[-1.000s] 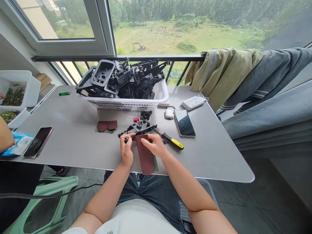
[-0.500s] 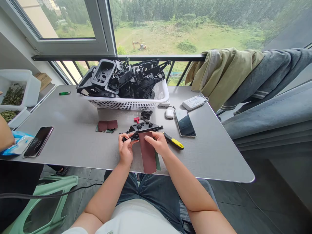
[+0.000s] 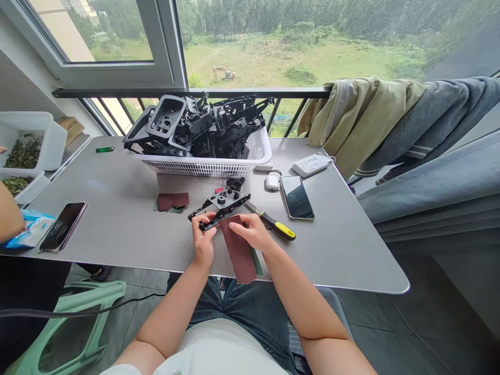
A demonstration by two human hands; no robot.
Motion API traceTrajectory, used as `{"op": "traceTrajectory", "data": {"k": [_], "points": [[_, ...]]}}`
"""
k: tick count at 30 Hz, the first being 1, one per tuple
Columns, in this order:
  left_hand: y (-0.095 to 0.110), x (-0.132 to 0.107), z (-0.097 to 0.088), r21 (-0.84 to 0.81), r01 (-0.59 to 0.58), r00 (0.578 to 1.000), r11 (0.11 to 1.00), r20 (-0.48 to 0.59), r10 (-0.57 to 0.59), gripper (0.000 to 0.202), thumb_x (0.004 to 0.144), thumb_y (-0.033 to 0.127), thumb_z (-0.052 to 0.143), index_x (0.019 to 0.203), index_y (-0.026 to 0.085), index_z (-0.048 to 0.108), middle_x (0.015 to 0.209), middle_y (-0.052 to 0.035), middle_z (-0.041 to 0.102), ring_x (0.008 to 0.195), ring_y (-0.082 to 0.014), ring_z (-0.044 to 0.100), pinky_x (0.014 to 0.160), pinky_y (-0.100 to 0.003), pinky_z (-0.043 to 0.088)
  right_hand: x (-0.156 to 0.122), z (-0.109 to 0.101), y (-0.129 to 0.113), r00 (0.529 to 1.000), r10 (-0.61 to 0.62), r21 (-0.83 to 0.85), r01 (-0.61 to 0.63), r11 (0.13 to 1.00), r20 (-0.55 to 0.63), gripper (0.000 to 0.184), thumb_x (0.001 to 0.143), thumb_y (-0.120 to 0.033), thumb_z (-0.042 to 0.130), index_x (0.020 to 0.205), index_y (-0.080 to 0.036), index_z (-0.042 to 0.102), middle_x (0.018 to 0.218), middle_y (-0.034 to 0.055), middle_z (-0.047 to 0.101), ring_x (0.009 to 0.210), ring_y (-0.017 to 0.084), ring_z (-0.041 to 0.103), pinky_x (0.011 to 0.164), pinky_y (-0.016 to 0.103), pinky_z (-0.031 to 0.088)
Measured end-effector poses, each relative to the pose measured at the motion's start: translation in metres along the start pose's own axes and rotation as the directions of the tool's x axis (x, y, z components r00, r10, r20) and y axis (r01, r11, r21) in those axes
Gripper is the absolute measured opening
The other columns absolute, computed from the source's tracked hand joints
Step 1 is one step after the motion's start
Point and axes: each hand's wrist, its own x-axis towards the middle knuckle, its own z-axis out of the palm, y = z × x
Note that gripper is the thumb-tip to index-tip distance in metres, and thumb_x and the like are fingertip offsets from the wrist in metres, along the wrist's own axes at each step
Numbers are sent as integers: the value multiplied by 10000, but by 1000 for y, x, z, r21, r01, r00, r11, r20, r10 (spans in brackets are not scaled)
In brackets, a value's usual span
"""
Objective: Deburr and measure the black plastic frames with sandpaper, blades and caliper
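My left hand (image 3: 203, 242) is closed round the near left end of a black plastic part (image 3: 221, 201), which tilts up toward the right above the table. A strip of reddish-brown sandpaper (image 3: 239, 253) with a green back hangs from my right hand (image 3: 253, 230), pinched under the thumb; its top edge meets the part's near side. Just right of my right hand lies a utility knife (image 3: 278, 227) with a black and yellow handle. Behind the part are a small red piece (image 3: 219, 190), mostly hidden, and dark scraps (image 3: 235, 183).
A white basket (image 3: 203, 166) heaped with black plastic parts (image 3: 207, 127) stands at the back. Folded sandpaper pieces (image 3: 172, 201) lie left of my hands. Phones (image 3: 297, 198), an earbud case (image 3: 272, 182) and a power bank (image 3: 312, 164) are on the table (image 3: 344, 250). Another person's arm (image 3: 8, 219) shows at far left.
The black part has turned, its right end now higher and further left. The sandpaper strip has swung so its lower end sits further right, and more of the knife blade shows.
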Motion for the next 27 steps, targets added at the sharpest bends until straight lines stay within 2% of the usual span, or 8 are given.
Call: {"op": "traceTrajectory", "data": {"k": [6,12,17,21,24,27], "points": [[-4,-4,-6,213,-220,973,952,115,199,200,725,98,515,865,240,496,1006,-17,674,956,-199,618,875,-375,453,0,2,-2,999,29,-17,-28,999,22,263,661,-386,570,514,-178,505,509,-35,422,536,107,371,505,250,281],[-5,-3,-7,267,-341,936,901,188,298,219,753,75,519,890,245,500,1017,-9,669,948,-186,617,866,-360,454,1,-3,-2,994,77,-12,-76,997,76,255,638,-347,556,473,-188,444,473,-50,378,493,84,312,481,245,219],[-5,-4,-7,263,-334,938,905,192,290,226,747,71,521,891,244,499,1013,-10,672,944,-189,619,868,-364,455,1,-2,-2,992,102,32,-105,994,67,265,631,-381,564,487,-187,453,476,-52,389,492,84,330,485,241,224],[-3,-4,-7,256,-308,947,916,175,270,144,792,118,519,868,240,507,993,-14,684,928,-191,627,859,-365,461,2,-1,-1,991,123,69,-127,990,55,253,614,-345,590,466,-181,465,456,-56,387,479,78,325,479,238,205],[-2,-4,-5,256,-260,965,931,110,239,81,830,162,548,836,234,513,953,-10,691,913,-179,631,865,-353,461,3,-3,0,988,143,114,-148,982,50,231,596,-315,622,459,-170,505,442,-50,417,460,79,340,470,237,205],[-1,-2,-3,180,-168,986,969,21,167,108,824,222,613,820,229,505,922,-16,683,881,-171,633,830,-336,487,3,-5,3,988,151,188,-150,971,10,214,597,-340,649,506,-162,573,466,-29,491,466,100,405,475,240,263]]}}
